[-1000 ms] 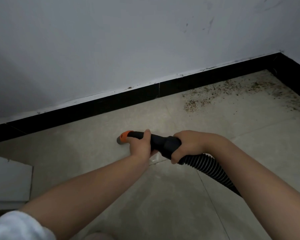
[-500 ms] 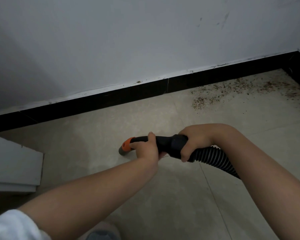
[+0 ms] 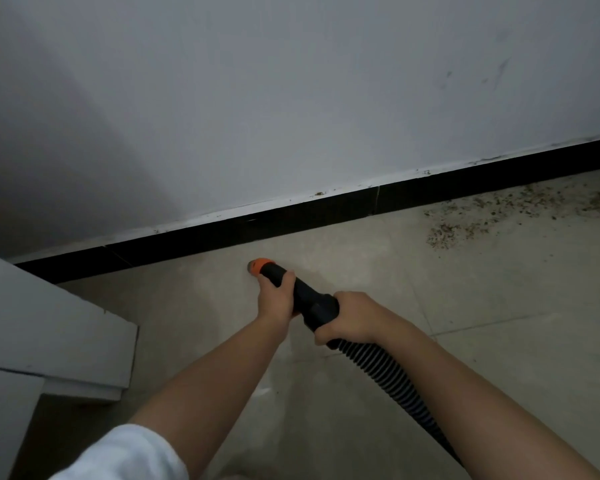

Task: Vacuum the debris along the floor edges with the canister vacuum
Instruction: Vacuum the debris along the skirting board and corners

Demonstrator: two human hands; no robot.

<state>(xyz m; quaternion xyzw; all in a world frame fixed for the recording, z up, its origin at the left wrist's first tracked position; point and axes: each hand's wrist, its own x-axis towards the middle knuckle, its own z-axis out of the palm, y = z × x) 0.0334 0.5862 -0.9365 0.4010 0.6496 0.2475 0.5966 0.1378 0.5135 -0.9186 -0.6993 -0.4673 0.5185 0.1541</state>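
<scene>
Tiled floor (image 3: 499, 341); left hand (image 3: 274, 297), right hand (image 3: 352, 318) grip vacuum nozzle (image 3: 302, 292).

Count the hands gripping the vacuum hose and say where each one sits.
2. The left hand grips the black nozzle tube just behind its orange tip; the right hand grips farther back, where the ribbed hose begins.

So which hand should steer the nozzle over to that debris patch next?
Left. The left hand grips the wand just behind the orange nozzle, so it aims the tip. The right hand holds the hose end. The debris lies rightward along the baseboard.
</scene>
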